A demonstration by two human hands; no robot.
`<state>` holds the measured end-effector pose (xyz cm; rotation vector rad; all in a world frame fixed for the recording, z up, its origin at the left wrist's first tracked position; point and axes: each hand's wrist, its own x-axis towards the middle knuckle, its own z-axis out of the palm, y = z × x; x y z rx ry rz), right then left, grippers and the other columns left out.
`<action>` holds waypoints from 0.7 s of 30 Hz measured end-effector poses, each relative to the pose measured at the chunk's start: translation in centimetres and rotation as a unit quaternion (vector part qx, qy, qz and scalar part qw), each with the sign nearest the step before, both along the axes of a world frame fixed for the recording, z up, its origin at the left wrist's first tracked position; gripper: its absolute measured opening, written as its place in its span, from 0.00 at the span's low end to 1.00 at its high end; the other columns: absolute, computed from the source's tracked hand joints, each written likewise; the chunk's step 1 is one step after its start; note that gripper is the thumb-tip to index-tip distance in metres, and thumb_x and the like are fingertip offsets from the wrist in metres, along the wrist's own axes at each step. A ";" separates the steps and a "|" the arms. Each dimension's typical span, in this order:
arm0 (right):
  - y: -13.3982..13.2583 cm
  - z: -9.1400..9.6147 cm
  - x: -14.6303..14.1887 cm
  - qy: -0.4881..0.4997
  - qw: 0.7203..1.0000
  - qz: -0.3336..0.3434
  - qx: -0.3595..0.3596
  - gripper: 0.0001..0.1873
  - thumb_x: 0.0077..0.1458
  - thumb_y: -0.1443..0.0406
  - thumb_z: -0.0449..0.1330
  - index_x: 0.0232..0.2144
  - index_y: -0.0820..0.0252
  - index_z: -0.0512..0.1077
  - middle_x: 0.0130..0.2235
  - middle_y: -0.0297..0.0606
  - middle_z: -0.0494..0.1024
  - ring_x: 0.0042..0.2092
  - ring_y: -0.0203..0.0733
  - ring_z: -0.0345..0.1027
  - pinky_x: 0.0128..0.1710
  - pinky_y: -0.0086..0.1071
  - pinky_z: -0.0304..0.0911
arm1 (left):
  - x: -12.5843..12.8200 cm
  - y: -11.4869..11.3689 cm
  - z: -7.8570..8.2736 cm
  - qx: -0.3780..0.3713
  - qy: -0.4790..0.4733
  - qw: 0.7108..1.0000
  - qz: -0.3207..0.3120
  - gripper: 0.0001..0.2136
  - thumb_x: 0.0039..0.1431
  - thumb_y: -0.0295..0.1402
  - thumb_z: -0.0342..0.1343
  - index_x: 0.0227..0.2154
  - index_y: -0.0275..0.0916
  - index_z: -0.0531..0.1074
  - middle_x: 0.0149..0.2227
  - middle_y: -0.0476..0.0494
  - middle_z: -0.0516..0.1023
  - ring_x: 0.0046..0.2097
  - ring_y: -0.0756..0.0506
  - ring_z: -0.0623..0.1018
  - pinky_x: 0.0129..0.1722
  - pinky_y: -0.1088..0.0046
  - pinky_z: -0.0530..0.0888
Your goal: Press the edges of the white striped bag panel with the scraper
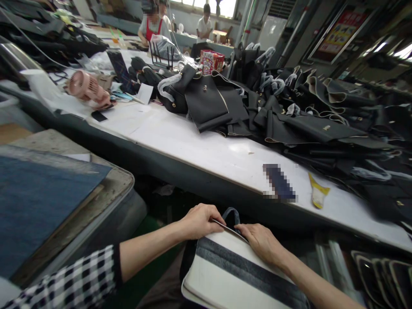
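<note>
A white bag (222,274) with a dark grey band and a grey handle loop lies in front of me, below the table edge. My left hand (201,220) is closed, gripping the bag's top edge at the left. My right hand (262,242) rests on the top edge at the right, fingers curled over it and pressing it. A thin dark strip runs along the edge between both hands.
A long white table (193,141) carries a heap of black leather bags and cut pieces (289,116), a pink fan (85,88), a yellow-handled tool (317,191) and a red box (211,61). A blue mat (35,201) lies left. Two people work at the far end.
</note>
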<state>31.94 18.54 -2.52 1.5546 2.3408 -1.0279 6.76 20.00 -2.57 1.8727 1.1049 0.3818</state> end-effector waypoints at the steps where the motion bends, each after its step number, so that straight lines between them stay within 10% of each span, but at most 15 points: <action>1: 0.0 0.0 -0.3 0.001 1.000 -0.001 0.000 0.33 0.68 0.50 0.33 0.43 0.51 0.76 0.39 0.37 0.80 0.42 0.46 0.73 0.41 0.33 0.60 | 0.0 -0.1 -0.2 0.006 -0.007 1.000 0.002 0.10 0.53 0.37 0.61 0.38 0.48 0.81 0.39 0.51 0.79 0.42 0.47 0.77 0.38 0.77 0.69; 13: 0.7 0.0 -5.0 0.004 0.999 0.017 0.033 0.33 0.68 0.50 0.31 0.31 0.53 0.72 0.34 0.36 0.78 0.37 0.45 0.72 0.35 0.33 0.55 | -0.7 -1.0 -0.4 0.039 -0.075 0.996 0.014 0.07 0.55 0.39 0.62 0.35 0.47 0.82 0.41 0.51 0.79 0.42 0.47 0.76 0.41 0.74 0.65; 21: 0.9 0.2 -5.3 0.012 0.999 0.046 0.020 0.29 0.68 0.53 0.33 0.40 0.51 0.73 0.44 0.36 0.79 0.46 0.46 0.72 0.42 0.34 0.59 | -2.8 -1.4 -1.7 -0.091 -0.138 0.982 0.095 0.13 0.52 0.40 0.62 0.40 0.42 0.80 0.35 0.49 0.81 0.38 0.47 0.78 0.34 0.76 0.68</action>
